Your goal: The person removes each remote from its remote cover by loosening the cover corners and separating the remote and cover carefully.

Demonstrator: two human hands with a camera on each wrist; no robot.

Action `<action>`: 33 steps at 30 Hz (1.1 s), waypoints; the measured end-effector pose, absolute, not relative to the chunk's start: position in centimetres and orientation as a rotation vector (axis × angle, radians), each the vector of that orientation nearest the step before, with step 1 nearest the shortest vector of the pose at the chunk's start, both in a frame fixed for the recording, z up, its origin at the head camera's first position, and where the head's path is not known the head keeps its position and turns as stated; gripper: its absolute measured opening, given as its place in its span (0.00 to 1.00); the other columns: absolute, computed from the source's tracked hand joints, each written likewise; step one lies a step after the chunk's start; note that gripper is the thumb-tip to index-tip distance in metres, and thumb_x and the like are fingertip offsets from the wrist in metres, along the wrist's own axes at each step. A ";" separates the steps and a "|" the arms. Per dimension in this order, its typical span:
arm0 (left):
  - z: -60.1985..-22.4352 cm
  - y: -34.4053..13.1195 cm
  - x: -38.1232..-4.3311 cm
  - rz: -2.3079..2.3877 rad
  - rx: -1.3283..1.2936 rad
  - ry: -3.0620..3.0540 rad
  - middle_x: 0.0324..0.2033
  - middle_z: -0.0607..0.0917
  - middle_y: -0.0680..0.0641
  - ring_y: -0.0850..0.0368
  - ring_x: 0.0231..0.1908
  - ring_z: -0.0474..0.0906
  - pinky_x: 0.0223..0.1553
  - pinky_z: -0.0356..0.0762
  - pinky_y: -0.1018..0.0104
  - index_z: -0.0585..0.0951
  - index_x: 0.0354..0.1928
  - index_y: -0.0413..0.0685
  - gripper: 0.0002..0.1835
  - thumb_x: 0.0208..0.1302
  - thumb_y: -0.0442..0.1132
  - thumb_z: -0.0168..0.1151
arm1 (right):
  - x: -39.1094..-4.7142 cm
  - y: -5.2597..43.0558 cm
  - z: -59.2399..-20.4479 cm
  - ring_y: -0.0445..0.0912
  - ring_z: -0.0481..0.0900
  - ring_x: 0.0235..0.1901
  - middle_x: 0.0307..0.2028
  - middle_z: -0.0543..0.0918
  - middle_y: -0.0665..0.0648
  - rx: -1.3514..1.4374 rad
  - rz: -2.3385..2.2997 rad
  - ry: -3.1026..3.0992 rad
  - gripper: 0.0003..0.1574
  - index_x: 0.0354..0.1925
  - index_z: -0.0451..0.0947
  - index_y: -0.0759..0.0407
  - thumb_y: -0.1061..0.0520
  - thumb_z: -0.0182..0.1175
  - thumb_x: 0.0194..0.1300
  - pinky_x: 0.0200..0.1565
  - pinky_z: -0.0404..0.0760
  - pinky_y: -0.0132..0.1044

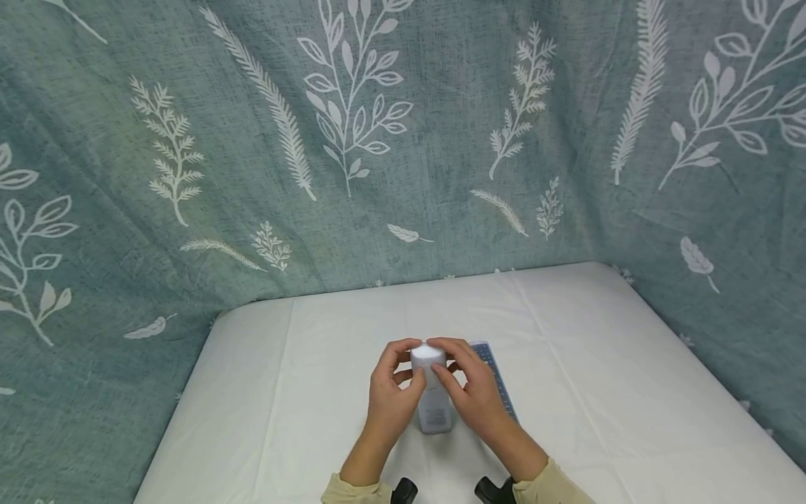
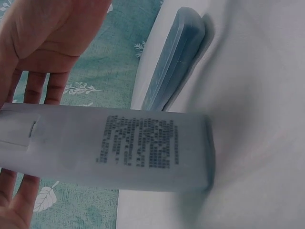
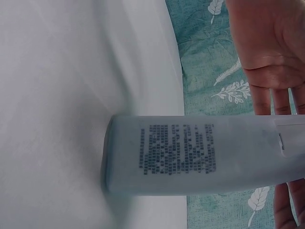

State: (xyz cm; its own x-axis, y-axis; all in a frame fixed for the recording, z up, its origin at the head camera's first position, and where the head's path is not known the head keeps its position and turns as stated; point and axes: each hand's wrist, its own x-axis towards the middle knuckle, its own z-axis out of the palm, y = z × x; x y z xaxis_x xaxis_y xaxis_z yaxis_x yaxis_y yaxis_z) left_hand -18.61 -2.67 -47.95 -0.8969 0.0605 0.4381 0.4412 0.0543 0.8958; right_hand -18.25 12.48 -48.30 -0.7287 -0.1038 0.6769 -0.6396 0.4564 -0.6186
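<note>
A pale grey-white remote control (image 1: 433, 402) stands upright over the white cloth, its back towards me. Its back carries a block of small dark print and, higher up, a cover (image 2: 18, 131) with a small dark notch. My left hand (image 1: 392, 395) grips the upper end from the left, thumb on the near face. From the other side my right hand (image 1: 477, 392) pinches the same end, thumb on the near face and fingers over the top and behind. In both wrist views, fingers show beyond the remote's edges.
Partly behind my right hand lies a flat blue slab (image 1: 494, 371) with a pale rim and rows of small marks. The white cloth (image 1: 340, 364) covers the table. Green leaf-patterned fabric (image 1: 441, 126) hangs at the back and both sides.
</note>
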 end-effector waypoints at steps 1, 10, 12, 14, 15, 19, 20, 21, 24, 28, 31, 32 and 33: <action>-48.0 -2.7 -18.6 -1.910 -0.513 -2.048 0.50 0.82 0.48 0.57 0.47 0.79 0.45 0.86 0.65 0.78 0.54 0.52 0.24 0.59 0.21 0.58 | -18.2 12.5 -48.3 0.41 0.80 0.43 0.54 0.82 0.53 0.616 1.254 -2.148 0.26 0.61 0.76 0.52 0.65 0.63 0.66 0.38 0.83 0.32; -48.4 -2.6 -18.7 -1.746 -0.541 -2.005 0.47 0.83 0.49 0.50 0.41 0.81 0.38 0.87 0.66 0.80 0.52 0.51 0.25 0.55 0.20 0.59 | -18.4 12.4 -48.7 0.42 0.80 0.43 0.54 0.83 0.55 0.634 1.288 -2.146 0.24 0.60 0.76 0.53 0.65 0.62 0.67 0.39 0.83 0.32; -48.5 -2.5 -18.8 -1.696 -0.559 -1.992 0.46 0.84 0.49 0.49 0.40 0.82 0.37 0.87 0.67 0.80 0.52 0.50 0.24 0.55 0.20 0.59 | -18.4 12.4 -48.6 0.42 0.80 0.43 0.54 0.83 0.55 0.636 1.291 -2.143 0.25 0.60 0.76 0.53 0.65 0.63 0.67 0.39 0.83 0.32; -48.5 -2.5 -18.9 -1.644 -0.579 -1.984 0.45 0.84 0.48 0.50 0.39 0.83 0.35 0.87 0.68 0.80 0.51 0.48 0.24 0.54 0.20 0.59 | -18.4 12.5 -48.6 0.41 0.80 0.44 0.54 0.82 0.54 0.630 1.296 -2.149 0.25 0.61 0.76 0.52 0.65 0.63 0.67 0.39 0.83 0.31; -48.5 -2.5 -18.9 -1.614 -0.587 -1.982 0.45 0.84 0.47 0.51 0.39 0.83 0.35 0.87 0.69 0.81 0.51 0.48 0.23 0.54 0.20 0.59 | -18.4 12.5 -48.6 0.41 0.80 0.44 0.54 0.82 0.54 0.636 1.295 -2.144 0.25 0.61 0.76 0.53 0.65 0.63 0.67 0.38 0.83 0.31; -48.5 -2.5 -19.0 -1.510 -0.614 -1.975 0.44 0.85 0.46 0.53 0.38 0.85 0.34 0.86 0.71 0.81 0.50 0.45 0.23 0.53 0.20 0.59 | -18.4 12.7 -48.6 0.41 0.80 0.43 0.53 0.82 0.55 0.656 1.289 -2.133 0.25 0.60 0.76 0.54 0.66 0.63 0.66 0.38 0.83 0.32; -48.5 -2.5 -19.0 -1.486 -0.624 -1.969 0.44 0.85 0.45 0.53 0.38 0.85 0.34 0.86 0.71 0.81 0.50 0.44 0.22 0.53 0.19 0.59 | -18.4 12.7 -48.6 0.42 0.80 0.43 0.53 0.82 0.56 0.662 1.286 -2.127 0.25 0.60 0.76 0.54 0.66 0.63 0.66 0.37 0.83 0.33; -48.4 -2.5 -19.0 -1.463 -0.634 -1.964 0.43 0.85 0.45 0.53 0.37 0.85 0.33 0.86 0.71 0.81 0.50 0.43 0.22 0.53 0.19 0.59 | -18.4 12.7 -48.6 0.42 0.80 0.42 0.53 0.82 0.56 0.668 1.283 -2.119 0.25 0.60 0.76 0.55 0.67 0.63 0.65 0.37 0.83 0.34; -48.3 -2.5 -19.1 -1.422 -0.666 -1.956 0.43 0.85 0.45 0.53 0.37 0.86 0.33 0.86 0.73 0.81 0.49 0.42 0.22 0.53 0.19 0.59 | -18.4 12.8 -48.5 0.42 0.80 0.43 0.53 0.83 0.56 0.662 1.286 -2.119 0.25 0.60 0.77 0.55 0.67 0.63 0.65 0.37 0.84 0.35; -48.1 -2.6 -19.2 -1.354 -0.702 -1.959 0.42 0.85 0.45 0.53 0.37 0.86 0.33 0.85 0.75 0.82 0.49 0.41 0.21 0.53 0.19 0.59 | -18.3 12.9 -48.4 0.42 0.81 0.44 0.53 0.83 0.56 0.657 1.286 -2.119 0.25 0.59 0.77 0.55 0.67 0.64 0.65 0.37 0.83 0.33; -47.9 -2.8 -19.3 -1.281 -0.727 -1.970 0.41 0.85 0.45 0.53 0.37 0.87 0.34 0.84 0.78 0.82 0.49 0.41 0.20 0.54 0.19 0.59 | -18.4 13.0 -48.5 0.42 0.81 0.43 0.53 0.82 0.56 0.662 1.280 -2.113 0.26 0.60 0.77 0.55 0.67 0.64 0.64 0.37 0.83 0.31; -47.9 -2.9 -19.3 -1.257 -0.735 -1.974 0.41 0.86 0.45 0.53 0.37 0.88 0.34 0.83 0.78 0.82 0.49 0.41 0.20 0.54 0.20 0.59 | -18.4 13.1 -48.5 0.42 0.81 0.43 0.53 0.82 0.57 0.663 1.278 -2.112 0.26 0.60 0.76 0.55 0.67 0.64 0.64 0.37 0.83 0.31; -47.9 -3.0 -19.4 -1.229 -0.744 -1.975 0.41 0.86 0.45 0.53 0.37 0.88 0.34 0.83 0.79 0.82 0.48 0.41 0.19 0.55 0.20 0.59 | -18.4 13.1 -48.6 0.42 0.81 0.43 0.53 0.82 0.57 0.661 1.275 -2.114 0.26 0.60 0.76 0.55 0.67 0.64 0.64 0.37 0.82 0.31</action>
